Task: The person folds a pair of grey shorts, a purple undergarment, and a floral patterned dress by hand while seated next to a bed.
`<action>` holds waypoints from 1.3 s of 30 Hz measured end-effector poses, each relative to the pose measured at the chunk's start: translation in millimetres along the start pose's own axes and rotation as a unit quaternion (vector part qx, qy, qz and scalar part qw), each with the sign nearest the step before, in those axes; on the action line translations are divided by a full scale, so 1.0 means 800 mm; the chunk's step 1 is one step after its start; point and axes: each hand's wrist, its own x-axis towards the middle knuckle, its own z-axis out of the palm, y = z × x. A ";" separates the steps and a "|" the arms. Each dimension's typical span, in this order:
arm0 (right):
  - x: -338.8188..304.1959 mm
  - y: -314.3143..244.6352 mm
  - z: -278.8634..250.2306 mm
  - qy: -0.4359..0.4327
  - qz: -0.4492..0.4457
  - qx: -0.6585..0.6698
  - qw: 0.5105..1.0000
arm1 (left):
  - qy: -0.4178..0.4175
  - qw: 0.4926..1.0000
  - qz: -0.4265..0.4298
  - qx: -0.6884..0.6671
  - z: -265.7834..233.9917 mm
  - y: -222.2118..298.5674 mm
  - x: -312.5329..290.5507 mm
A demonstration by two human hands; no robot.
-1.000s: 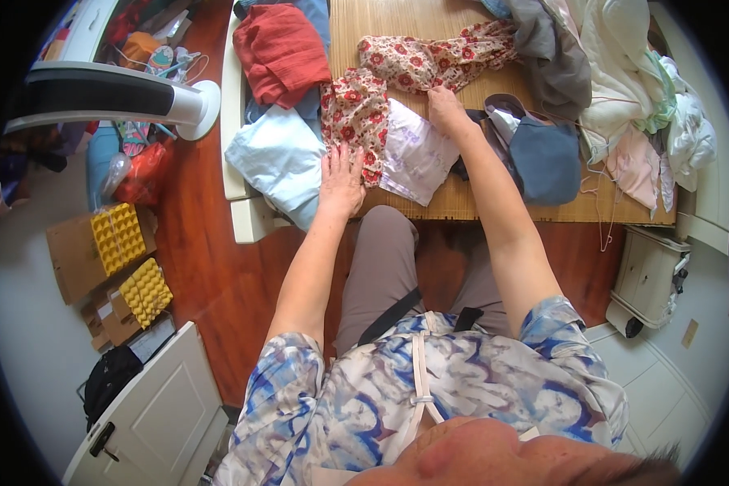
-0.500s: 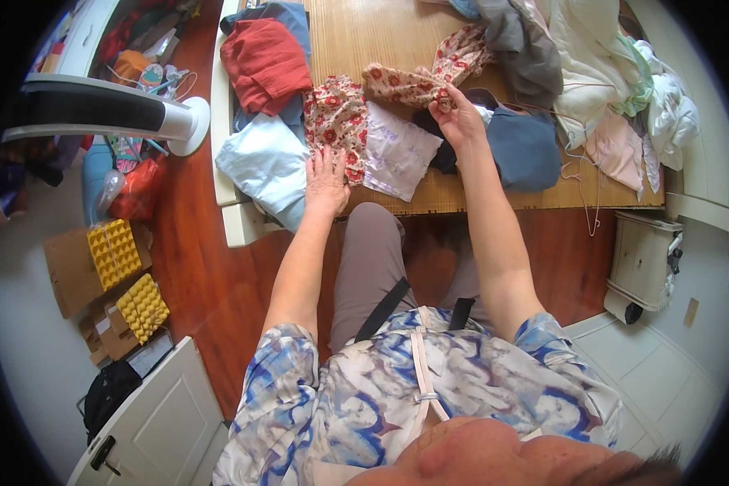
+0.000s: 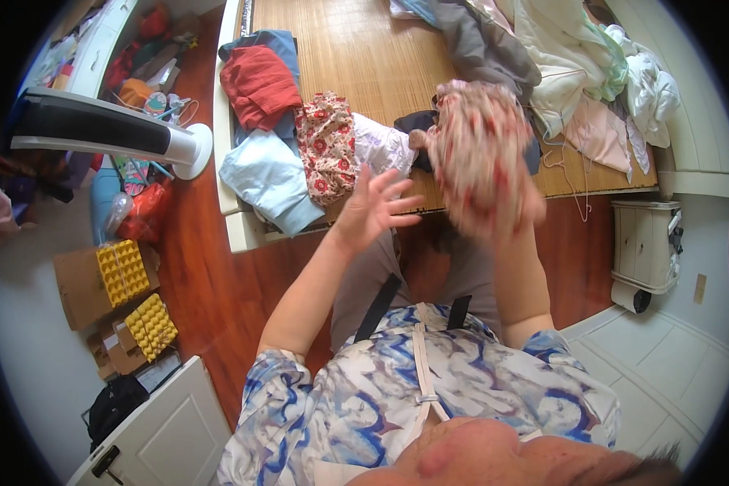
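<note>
My right hand point(image 3: 423, 139) is raised above the bed's edge and grips a floral red-and-cream garment point(image 3: 484, 154), which hangs bunched and motion-blurred over my right forearm. My left hand point(image 3: 374, 207) is lifted beside it with fingers spread, holding nothing. A second floral piece point(image 3: 326, 146) lies folded on the bamboo mat point(image 3: 356, 57), next to a white folded cloth point(image 3: 381, 144) and a light blue garment point(image 3: 267, 178). A red garment point(image 3: 259, 85) rests on a blue one at the mat's left.
A heap of grey, white, green and pink clothes point(image 3: 575, 65) covers the mat's right side. A tower fan point(image 3: 105, 130) stands on the wooden floor at left, with yellow egg trays point(image 3: 130, 292) on cardboard. A small white cabinet point(image 3: 648, 243) stands at right.
Both hands have left the bed. My right hand has lifted the floral garment up off the mat, and my left hand has let go and risen with fingers spread.
</note>
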 end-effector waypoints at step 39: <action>-0.129 0.065 0.043 0.157 0.048 -0.372 0.914 | -0.121 0.935 0.115 0.312 0.066 -0.046 -0.176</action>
